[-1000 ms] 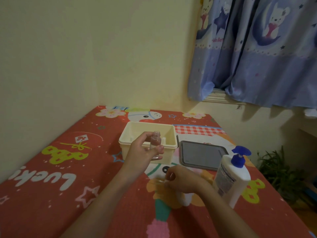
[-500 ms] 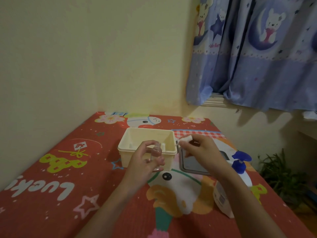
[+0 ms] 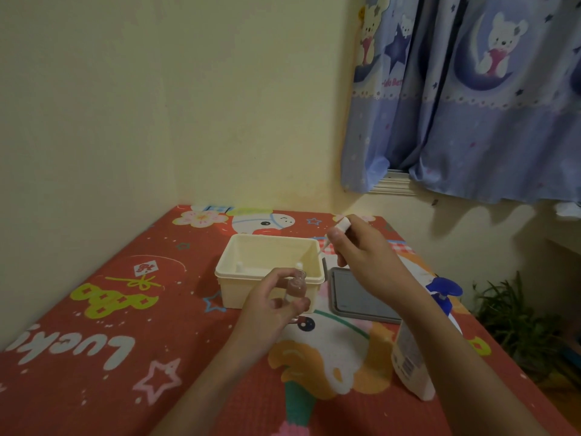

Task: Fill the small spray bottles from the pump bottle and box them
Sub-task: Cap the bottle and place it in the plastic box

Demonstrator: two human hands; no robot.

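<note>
I note the left hand [image 3: 270, 306] gripping a small bottle [image 3: 297, 286] upright; right hand [image 3: 361, 253], raised, pinches what looks like its spray cap [image 3: 341, 225] above the box [image 3: 270, 272].

The box [image 3: 270, 272] sits left of the lid [image 3: 355, 294], the pump bottle [image 3: 421, 350] nearer, right.

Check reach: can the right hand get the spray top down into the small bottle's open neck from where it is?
Probably yes. The right hand pinches the spray top above and right of the small bottle, which the left hand holds upright, neck uncovered. Nothing lies between them; the cream box sits behind.
</note>
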